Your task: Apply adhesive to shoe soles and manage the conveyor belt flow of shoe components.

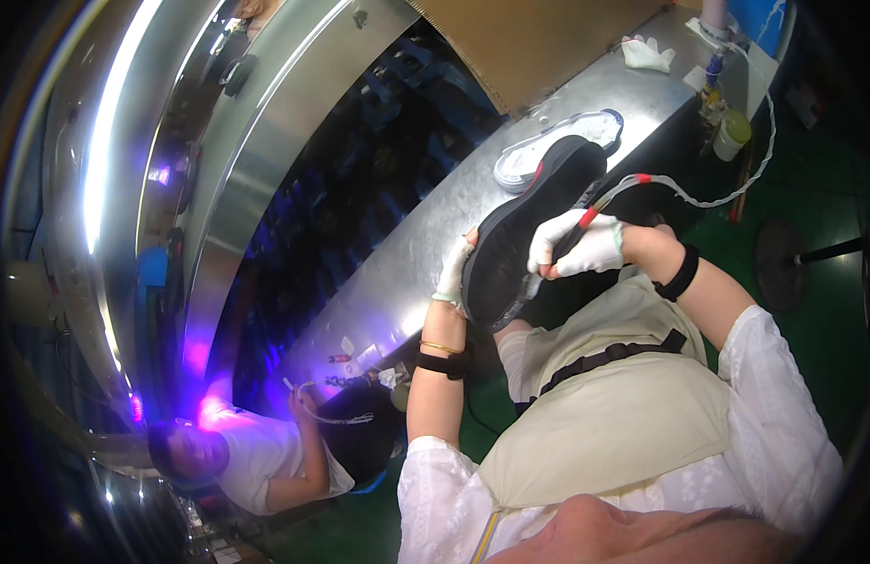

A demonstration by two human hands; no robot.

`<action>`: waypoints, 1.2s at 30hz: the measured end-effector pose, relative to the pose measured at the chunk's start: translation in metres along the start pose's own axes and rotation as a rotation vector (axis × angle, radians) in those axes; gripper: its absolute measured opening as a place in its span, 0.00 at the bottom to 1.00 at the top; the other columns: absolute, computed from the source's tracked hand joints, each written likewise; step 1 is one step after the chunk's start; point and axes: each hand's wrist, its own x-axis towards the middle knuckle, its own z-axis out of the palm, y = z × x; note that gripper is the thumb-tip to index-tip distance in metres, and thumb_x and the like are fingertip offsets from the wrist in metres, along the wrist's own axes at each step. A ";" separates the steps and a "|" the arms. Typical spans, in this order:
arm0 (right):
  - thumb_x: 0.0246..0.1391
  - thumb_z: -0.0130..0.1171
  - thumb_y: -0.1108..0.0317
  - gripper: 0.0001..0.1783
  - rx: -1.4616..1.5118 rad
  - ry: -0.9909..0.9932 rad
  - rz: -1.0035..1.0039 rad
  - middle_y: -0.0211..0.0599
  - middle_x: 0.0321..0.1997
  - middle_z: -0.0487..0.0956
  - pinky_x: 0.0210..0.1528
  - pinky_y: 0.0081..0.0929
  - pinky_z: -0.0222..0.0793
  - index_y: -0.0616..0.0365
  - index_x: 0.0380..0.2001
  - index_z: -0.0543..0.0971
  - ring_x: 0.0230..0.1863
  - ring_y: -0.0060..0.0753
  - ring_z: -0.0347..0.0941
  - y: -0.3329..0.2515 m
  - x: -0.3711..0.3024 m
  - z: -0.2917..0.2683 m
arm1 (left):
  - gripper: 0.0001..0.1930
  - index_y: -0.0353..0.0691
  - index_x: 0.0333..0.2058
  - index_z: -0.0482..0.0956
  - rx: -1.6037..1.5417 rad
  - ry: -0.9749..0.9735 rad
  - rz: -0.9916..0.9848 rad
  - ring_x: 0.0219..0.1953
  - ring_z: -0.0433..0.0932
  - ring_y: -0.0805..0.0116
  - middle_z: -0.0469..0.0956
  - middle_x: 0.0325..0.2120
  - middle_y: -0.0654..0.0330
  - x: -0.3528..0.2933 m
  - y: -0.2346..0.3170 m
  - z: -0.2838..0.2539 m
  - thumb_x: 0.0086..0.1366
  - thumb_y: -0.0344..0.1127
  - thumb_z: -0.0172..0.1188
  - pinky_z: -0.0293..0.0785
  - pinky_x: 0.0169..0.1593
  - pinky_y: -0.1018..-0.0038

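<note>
Right hand (578, 246) grips tool (588, 217) | left hand (453, 271) grips black sole (517, 235) | metal bench (407, 268) | floor (830, 291) seemingly green

White gloves (596, 248), black wristbands (679, 274) and a gold bangle (440, 347) go with white sleeves (775, 390) and a black-belted beige apron (595, 423).

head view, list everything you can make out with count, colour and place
sole-shaped piece: 1, black, left hand
tool: 1, red-handled, right hand
shoe-shaped piece: 1, white inside, bench
loose glove: 1, white, bench's far end
bench: 1, silver, centre
cardboard: 1, brown, top
jar: 1, yellowish, upper right
round base: 1, dark, right
co-worker: 1, white top, lower left
floor: 1, green, right
apron: 1, beige, person's front
left hand: 1, white-gloved, centre
right hand: 1, white-gloved, centre-right
</note>
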 end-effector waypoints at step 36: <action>0.44 0.62 0.78 0.06 -0.412 0.512 -0.473 0.31 0.31 0.78 0.40 0.23 0.69 0.58 0.28 0.78 0.34 0.25 0.74 -0.014 0.014 -0.006 | 0.46 0.36 0.61 0.55 -0.277 -0.228 0.158 0.52 0.68 0.38 0.65 0.54 0.44 -0.030 -0.035 0.052 0.52 0.64 0.54 0.69 0.52 0.45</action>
